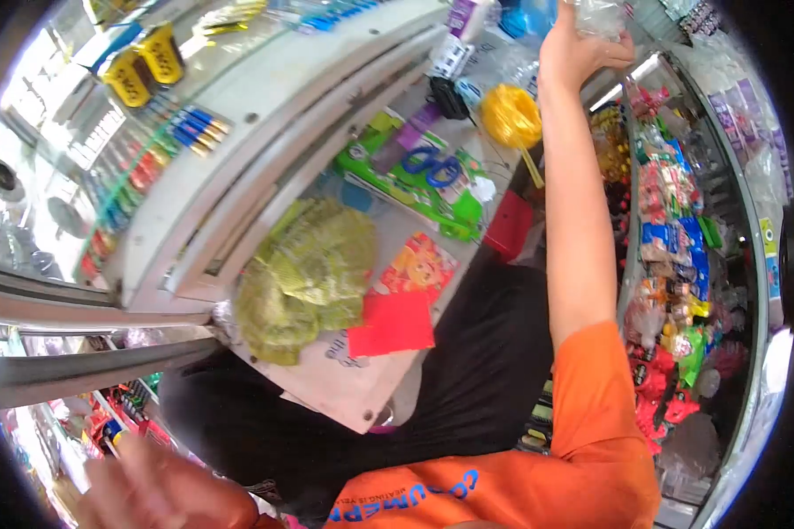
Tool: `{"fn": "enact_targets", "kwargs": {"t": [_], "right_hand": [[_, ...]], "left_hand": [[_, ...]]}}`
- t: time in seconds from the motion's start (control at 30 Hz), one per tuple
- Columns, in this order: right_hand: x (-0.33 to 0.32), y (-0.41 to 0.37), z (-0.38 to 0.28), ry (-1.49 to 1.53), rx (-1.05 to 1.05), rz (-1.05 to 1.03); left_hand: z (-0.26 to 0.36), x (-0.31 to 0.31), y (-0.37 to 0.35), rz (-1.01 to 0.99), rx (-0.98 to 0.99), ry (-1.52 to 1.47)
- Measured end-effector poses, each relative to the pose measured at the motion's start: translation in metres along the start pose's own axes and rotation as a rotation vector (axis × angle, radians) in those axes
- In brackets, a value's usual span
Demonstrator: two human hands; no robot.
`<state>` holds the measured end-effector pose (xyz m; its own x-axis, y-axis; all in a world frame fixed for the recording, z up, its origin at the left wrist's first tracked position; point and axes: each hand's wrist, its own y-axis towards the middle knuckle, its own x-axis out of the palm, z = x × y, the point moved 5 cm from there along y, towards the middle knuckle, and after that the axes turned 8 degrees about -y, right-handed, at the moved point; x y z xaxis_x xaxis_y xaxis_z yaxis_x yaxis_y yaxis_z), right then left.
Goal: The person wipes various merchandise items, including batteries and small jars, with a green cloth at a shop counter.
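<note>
My right hand (578, 57) reaches far forward at the top right, its fingers closed around crumpled see-through plastic (602, 18). Part of that plastic is cut off by the upper edge of the view. Just below the wrist, a yellow plastic bundle (510, 116) rests at the end of the white board (331, 388). At the lower left, my left hand (141, 485) is raised near my thigh and smeared by motion. Its fingers look partly bent, and colourful goods lie behind it.
On the board are a green cloth (313, 269), a red envelope (393, 324), a patterned red card (417, 264) and blue-handled scissors (430, 166) over a green packet (406, 189). A glass-sided case (679, 256) of packets stands right; a counter with pens (198, 130) stands left.
</note>
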<state>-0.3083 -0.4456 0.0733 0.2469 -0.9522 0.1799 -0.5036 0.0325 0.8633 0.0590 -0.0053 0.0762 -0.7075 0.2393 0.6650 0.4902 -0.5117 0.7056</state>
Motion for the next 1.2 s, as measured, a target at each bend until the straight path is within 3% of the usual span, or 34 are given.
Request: {"fn": "enact_targets", "kwargs": {"t": [0.07,0.1,0.13,0.2,0.27,0.33,0.37,0.47,0.57,0.67,0.73,0.87,0.93,1.03,1.2], "right_hand": [[0.055,-0.011,0.011,-0.130,-0.209,-0.403],[0.075,-0.027,0.022,-0.457,-0.163,-0.867],[0.073,-0.035,0.015,-0.436,-0.169,-0.883],[0.066,-0.061,0.003,-0.776,-0.387,-1.288],[0.040,-0.057,-0.028,-0.798,-0.507,-1.275],[0.015,-0.054,-0.056,-0.436,-0.539,-1.218],[-0.004,-0.055,-0.074,-0.430,-0.542,-1.227],[-0.052,-0.082,-0.125,-0.087,-0.324,-1.322],[-0.063,-0.095,-0.115,-0.060,-0.282,-1.356],[-0.053,-0.076,-0.093,-0.004,-0.258,-1.205],[-0.058,-0.054,-0.082,0.081,-0.151,-0.907],[-0.061,-0.063,-0.073,0.040,-0.071,-1.039],[-0.062,-0.073,-0.075,0.088,-0.127,-1.075],[-0.074,-0.102,-0.110,0.229,-0.223,-1.389],[-0.101,-0.137,-0.156,0.435,-0.385,-1.598]], "left_hand": [[-0.033,-0.001,-0.001,-0.118,-0.101,0.171],[-0.046,-0.006,-0.001,-0.162,-0.156,0.263],[-0.057,-0.015,-0.002,-0.194,-0.220,0.355],[-0.071,-0.034,-0.004,-0.287,-0.276,0.328],[-0.078,-0.042,-0.002,-0.263,-0.418,0.417],[-0.083,-0.057,-0.007,-0.252,-0.494,0.444],[-0.082,-0.061,-0.009,-0.243,-0.497,0.450],[-0.085,-0.072,-0.016,-0.173,-0.651,0.549],[-0.091,-0.060,-0.015,-0.462,-0.595,0.997],[-0.100,-0.056,-0.025,-0.577,-0.461,1.173],[-0.101,-0.056,-0.028,-0.590,-0.497,1.203],[-0.110,-0.056,-0.033,-0.705,-0.536,1.306],[-0.119,-0.056,-0.041,-0.768,-0.587,1.374],[-0.131,-0.073,-0.067,-0.805,-0.786,1.507],[-0.146,-0.076,-0.074,-0.757,-0.746,1.674]]}}
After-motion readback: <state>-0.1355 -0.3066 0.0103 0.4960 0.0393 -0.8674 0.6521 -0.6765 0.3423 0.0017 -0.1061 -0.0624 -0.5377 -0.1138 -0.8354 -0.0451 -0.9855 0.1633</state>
